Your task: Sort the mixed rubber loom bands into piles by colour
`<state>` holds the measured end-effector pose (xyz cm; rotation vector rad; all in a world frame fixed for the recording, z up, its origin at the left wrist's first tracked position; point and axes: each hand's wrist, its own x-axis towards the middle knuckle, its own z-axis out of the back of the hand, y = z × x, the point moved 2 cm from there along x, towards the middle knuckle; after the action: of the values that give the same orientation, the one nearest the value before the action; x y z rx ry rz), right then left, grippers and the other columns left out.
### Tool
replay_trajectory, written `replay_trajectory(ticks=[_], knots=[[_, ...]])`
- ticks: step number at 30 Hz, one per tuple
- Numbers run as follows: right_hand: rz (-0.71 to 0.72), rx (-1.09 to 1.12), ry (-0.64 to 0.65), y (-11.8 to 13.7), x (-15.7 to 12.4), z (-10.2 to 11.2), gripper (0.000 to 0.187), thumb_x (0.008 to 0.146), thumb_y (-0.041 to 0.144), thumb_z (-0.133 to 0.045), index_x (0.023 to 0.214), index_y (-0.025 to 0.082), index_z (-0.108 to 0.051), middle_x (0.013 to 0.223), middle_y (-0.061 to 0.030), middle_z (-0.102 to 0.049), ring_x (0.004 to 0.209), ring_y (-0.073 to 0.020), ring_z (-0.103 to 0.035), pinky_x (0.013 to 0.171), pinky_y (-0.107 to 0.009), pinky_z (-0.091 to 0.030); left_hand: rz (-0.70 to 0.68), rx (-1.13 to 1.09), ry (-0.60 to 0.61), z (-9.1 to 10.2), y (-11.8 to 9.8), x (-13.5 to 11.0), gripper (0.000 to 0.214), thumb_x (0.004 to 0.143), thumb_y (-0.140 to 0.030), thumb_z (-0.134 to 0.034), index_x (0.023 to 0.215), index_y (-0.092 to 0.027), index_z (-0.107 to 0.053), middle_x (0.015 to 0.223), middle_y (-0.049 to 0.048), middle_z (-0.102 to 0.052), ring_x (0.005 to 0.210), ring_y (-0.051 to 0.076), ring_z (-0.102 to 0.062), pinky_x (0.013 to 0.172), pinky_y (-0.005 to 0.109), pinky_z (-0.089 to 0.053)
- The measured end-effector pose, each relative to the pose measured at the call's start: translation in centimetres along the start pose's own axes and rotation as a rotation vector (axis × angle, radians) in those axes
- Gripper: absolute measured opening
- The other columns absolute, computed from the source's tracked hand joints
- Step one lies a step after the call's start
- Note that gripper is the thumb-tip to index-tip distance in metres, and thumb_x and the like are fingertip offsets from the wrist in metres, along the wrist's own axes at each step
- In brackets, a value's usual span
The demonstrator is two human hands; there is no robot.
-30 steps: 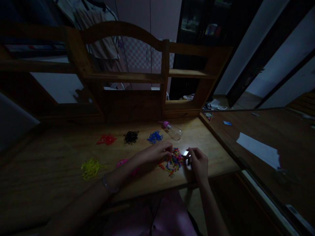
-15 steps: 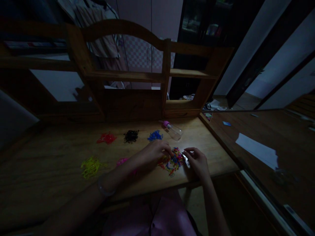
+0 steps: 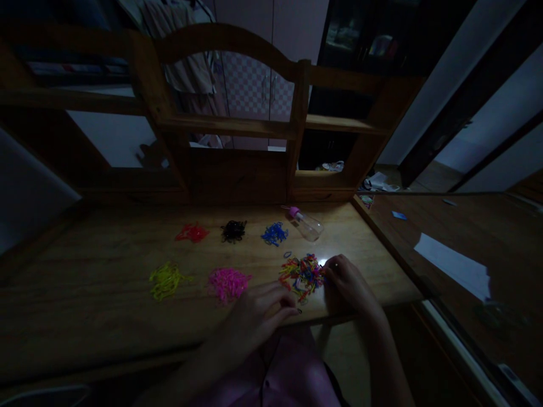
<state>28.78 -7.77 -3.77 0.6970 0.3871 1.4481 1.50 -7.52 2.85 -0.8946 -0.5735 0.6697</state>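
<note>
A mixed pile of multicoloured small rubber bands [image 3: 303, 274] lies on the wooden desk between my hands. My left hand [image 3: 263, 311] is at the near left of the pile, thumb and finger pinched on a small dark rubber band [image 3: 299, 311] at the tips. My right hand [image 3: 350, 285] is at the pile's right edge, its fingers curled together; what they hold is too dark to make out. Single-colour heaps of bands lie to the left: pink [image 3: 229, 284], yellow [image 3: 167, 281], red [image 3: 193, 232], black [image 3: 233, 231] and blue [image 3: 275, 233]. One loose dark band [image 3: 287, 254] lies above the pile.
A clear bottle with a pink top [image 3: 307, 226] lies on its side behind the pile. The desk's wooden shelf unit [image 3: 237, 178] rises at the back. To the right, white papers [image 3: 452, 265] and a blue card [image 3: 399, 215] rest on a brown surface.
My left hand has drawn back from the pile towards the desk's near edge, uncovering the pink heap. My right hand's fingers have curled in more. The view has shifted slightly.
</note>
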Motion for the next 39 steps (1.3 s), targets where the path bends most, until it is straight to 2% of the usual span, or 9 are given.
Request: replay_trajectory(ticks=[4, 8, 12, 15, 19, 28, 31, 35, 39], knots=[[-0.040, 0.143, -0.051, 1.1, 0.1, 0.6, 0.022, 0.092, 0.038, -0.048, 0.095, 0.019, -0.058, 0.092, -0.0061, -0.064, 0.081, -0.0188, -0.061, 0.067, -0.029, -0.048, 0.178, -0.165, -0.080, -3.2, 1.8, -0.4, 0.014, 0.084, -0.037, -0.065, 0.082, -0.024, -0.068, 0.085, -0.0006, -0.069, 0.081, 0.017, -0.062, 0.073, 0.026, -0.045], [-0.022, 0.149, -0.114, 2.0, -0.4, 2.3, 0.019, 0.092, 0.037, -0.050, 0.094, 0.020, -0.057, 0.089, -0.0056, -0.065, 0.078, -0.0180, -0.062, 0.066, -0.028, -0.049, 0.310, -0.277, -0.130, -4.8, 3.4, 0.1, 0.019, 0.085, -0.041, -0.062, 0.083, -0.022, -0.068, 0.079, -0.0008, -0.069, 0.076, 0.016, -0.062, 0.069, 0.025, -0.044], [-0.016, 0.061, 0.001, 1.4, -2.3, 3.4, 0.010, 0.089, 0.028, -0.052, 0.088, 0.021, -0.060, 0.085, -0.0029, -0.066, 0.075, -0.0171, -0.061, 0.066, -0.027, -0.047, 0.317, -0.363, -0.126, -4.7, 4.0, 0.2, 0.021, 0.086, -0.042, -0.060, 0.082, -0.022, -0.066, 0.075, -0.0020, -0.067, 0.075, 0.016, -0.063, 0.071, 0.024, -0.044], [-0.075, 0.005, 0.069, 0.8, -3.7, 3.4, 0.013, 0.086, 0.026, -0.052, 0.091, 0.021, -0.063, 0.085, -0.0034, -0.067, 0.072, -0.0178, -0.061, 0.063, -0.028, -0.046, 0.303, -0.423, -0.115, -4.3, 4.0, 0.1, 0.021, 0.086, -0.041, -0.060, 0.082, -0.021, -0.065, 0.075, -0.0020, -0.066, 0.075, 0.015, -0.062, 0.072, 0.024, -0.044], [-0.036, -0.044, 0.086, 0.2, -3.9, 2.9, 0.021, 0.084, 0.023, -0.050, 0.097, 0.021, -0.067, 0.092, -0.0064, -0.067, 0.079, -0.0204, -0.062, 0.067, -0.031, -0.047, 0.297, -0.467, -0.101, -4.1, 3.8, 0.1, 0.023, 0.086, -0.043, -0.060, 0.082, -0.020, -0.064, 0.075, -0.0015, -0.065, 0.074, 0.015, -0.061, 0.070, 0.024, -0.044], [0.016, -0.108, 0.022, -1.2, -2.6, 2.3, 0.015, 0.084, 0.022, -0.051, 0.083, 0.020, -0.065, 0.090, -0.0065, -0.062, 0.076, -0.0191, -0.061, 0.068, -0.031, -0.049, 0.293, -0.533, -0.130, -3.9, 4.0, 0.1, 0.021, 0.085, -0.041, -0.062, 0.083, -0.020, -0.065, 0.080, 0.0002, -0.067, 0.079, 0.015, -0.062, 0.075, 0.025, -0.046], [-0.002, -0.083, -0.033, 0.5, -2.8, 2.4, 0.013, 0.087, 0.027, -0.052, 0.086, 0.021, -0.063, 0.086, -0.0055, -0.064, 0.068, -0.0179, -0.061, 0.061, -0.029, -0.048, 0.322, -0.587, -0.180, -3.8, 4.3, 0.3, 0.022, 0.083, -0.040, -0.064, 0.083, -0.019, -0.064, 0.084, 0.0019, -0.068, 0.080, 0.015, -0.063, 0.072, 0.025, -0.048], [0.075, -0.013, -0.099, 5.1, -3.5, 2.6, 0.012, 0.090, 0.028, -0.053, 0.094, 0.022, -0.064, 0.087, -0.0051, -0.067, 0.068, -0.0173, -0.062, 0.057, -0.027, -0.047, 0.441, -0.777, -0.223, -3.7, 4.3, 0.7, 0.030, 0.075, -0.044, -0.073, 0.082, -0.016, -0.065, 0.081, 0.0057, -0.072, 0.074, 0.017, -0.067, 0.066, 0.026, -0.051], [0.265, 0.079, -0.053, 10.2, -4.3, 2.1, 0.017, 0.093, 0.024, -0.052, 0.098, 0.024, -0.068, 0.092, -0.0066, -0.068, 0.078, -0.0178, -0.065, 0.064, -0.027, -0.052, 0.527, -1.045, -0.211, -4.2, 3.4, 0.7, 0.039, 0.070, -0.042, -0.078, 0.095, -0.013, -0.071, 0.093, 0.0114, -0.074, 0.087, 0.022, -0.071, 0.084, 0.033, -0.054]])
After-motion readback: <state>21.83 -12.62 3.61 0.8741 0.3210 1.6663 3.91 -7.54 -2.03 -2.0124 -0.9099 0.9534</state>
